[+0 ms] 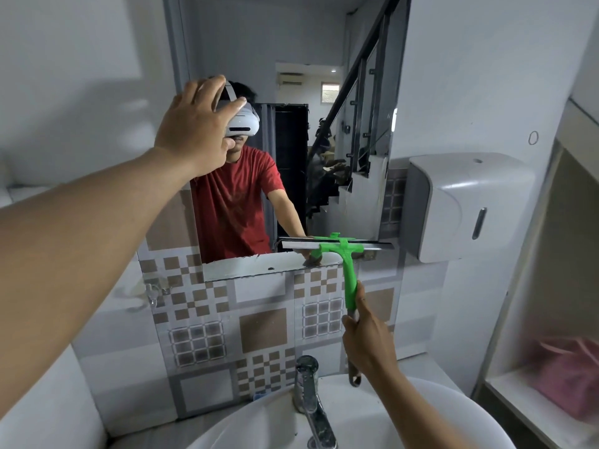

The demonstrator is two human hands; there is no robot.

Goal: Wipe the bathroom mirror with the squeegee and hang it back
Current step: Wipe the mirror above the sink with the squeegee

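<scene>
The bathroom mirror [324,43] hangs on the tiled wall above the sink. My left hand [194,124] is spread flat against the glass near the mirror's left edge, fingers apart. My right hand [366,332] grips the lower part of the green squeegee [349,273] handle. The squeegee's blade lies level across the mirror's bottom right corner, touching the glass just above the lower edge. Its reflection shows right behind it. A person in a red shirt with a white headset is reflected in the glass.
A chrome tap [309,390] rises over the white sink [372,426] directly below. A white paper dispenser [460,205] is fixed to the wall right of the mirror. A small clear hook [151,294] sits on the tiles at the lower left. Shelving holding a pink bag [570,377] stands at right.
</scene>
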